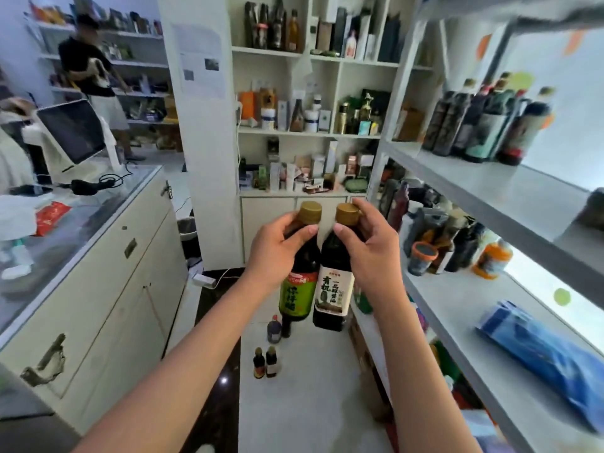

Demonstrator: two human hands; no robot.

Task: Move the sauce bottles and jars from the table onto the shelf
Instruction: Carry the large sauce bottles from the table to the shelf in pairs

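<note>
Sauce bottles are held up side by side in mid-air, one in each hand, above a white table (pixel 313 387) and just left of the shelf (pixel 457 308). The green-labelled bottle (pixel 299 266) is gripped at its neck and shoulder by the left hand (pixel 277 250), whose fingers are curled round the dark glass with the thumb laid across the front. The cream-labelled bottle (pixel 333 286) is gripped in the same way by the right hand (pixel 369 246), fingers wrapped behind the neck and the thumb pressed on the front. Both bottles are tall, round and filled with a dark liquid; each is closed by a ribbed, gold-coloured screw cap. The two bodies are touching or almost touching near the labels, and both hang roughly upright.

Below them, three small dark bottles (pixel 265 362) are seen standing on the smooth white table top: two close together and one further back, partly hidden behind the held pair.

To the right, the shelf is made of pale, flat boards on white uprights. On its upper board a row of dark shelved bottles (pixel 490 125) is lined up, blurred. On the board below, a crinkled blue packet (pixel 542 358) is lying flat, and a cluster of jars and bottles (pixel 454 243) is gathered further back. At the left, a cream cabinet (pixel 108 282) with a glassy top is seen.
</note>
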